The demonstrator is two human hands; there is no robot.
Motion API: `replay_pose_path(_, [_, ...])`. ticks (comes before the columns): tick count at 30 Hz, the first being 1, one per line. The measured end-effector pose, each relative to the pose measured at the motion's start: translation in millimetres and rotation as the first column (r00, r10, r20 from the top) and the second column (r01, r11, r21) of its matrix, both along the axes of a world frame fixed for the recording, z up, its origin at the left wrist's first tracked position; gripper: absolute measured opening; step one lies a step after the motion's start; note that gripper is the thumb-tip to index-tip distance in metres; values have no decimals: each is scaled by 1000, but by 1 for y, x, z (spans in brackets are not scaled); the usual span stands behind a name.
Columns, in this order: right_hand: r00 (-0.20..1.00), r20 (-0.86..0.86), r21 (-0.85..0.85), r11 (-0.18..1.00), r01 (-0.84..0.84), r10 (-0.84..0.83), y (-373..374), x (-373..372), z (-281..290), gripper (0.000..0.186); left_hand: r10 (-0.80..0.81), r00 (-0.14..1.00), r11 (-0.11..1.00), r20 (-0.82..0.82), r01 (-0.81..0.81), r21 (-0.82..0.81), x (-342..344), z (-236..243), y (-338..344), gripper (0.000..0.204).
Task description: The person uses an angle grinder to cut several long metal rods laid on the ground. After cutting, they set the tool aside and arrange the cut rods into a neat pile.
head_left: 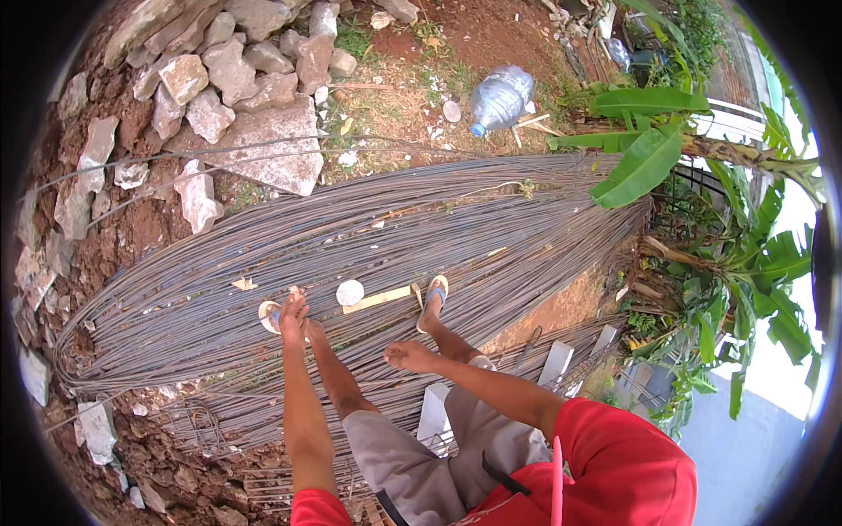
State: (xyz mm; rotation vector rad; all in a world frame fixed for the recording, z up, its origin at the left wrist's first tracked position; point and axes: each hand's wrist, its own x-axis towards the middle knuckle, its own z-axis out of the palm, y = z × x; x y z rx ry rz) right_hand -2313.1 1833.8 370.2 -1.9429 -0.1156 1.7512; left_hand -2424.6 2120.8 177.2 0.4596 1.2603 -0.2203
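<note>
My left hand reaches out above the bent bundle of steel rebar, its fingers loosely apart and nothing seen in them. It overlaps the view of my left foot in a flip-flop. My right hand hangs in front of my body with the fingers curled in; no held thing shows. Between my feet, a flat wooden strip and a round whitish disc lie on the bars. My right foot wears another flip-flop.
Broken stone and concrete chunks are heaped at the far left. A large clear plastic water bottle lies on the soil beyond the bars. Banana plants lean in from the right. Pale blocks stand near my right leg.
</note>
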Motion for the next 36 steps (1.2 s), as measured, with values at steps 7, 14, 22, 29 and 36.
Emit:
replay_pose_path(7, [933,50,42,934,356,-357,-125,49,57,33,-382,919,883,-97,394,254,84,80,-7,49])
replay_pose_path(14, [750,96,-32,751,659,-654,-288,89,52,22,-644,739,673,-200,671,311,184,115,-71,48])
replay_pose_path(22, [359,105,29,363,931,-927,-457,115,-131,33,-930,237,-18,-281,734,679,422,34,-222,40])
replay_pose_path(29, [499,174,-60,496,866,-849,-455,151,-289,34,-802,51,-490,-595,512,705,568,-46,-259,55])
replay_pose_path(36, [32,-48,-17,33,999,-998,-322,199,-386,38,-507,43,-800,-861,348,489,604,-137,-208,82])
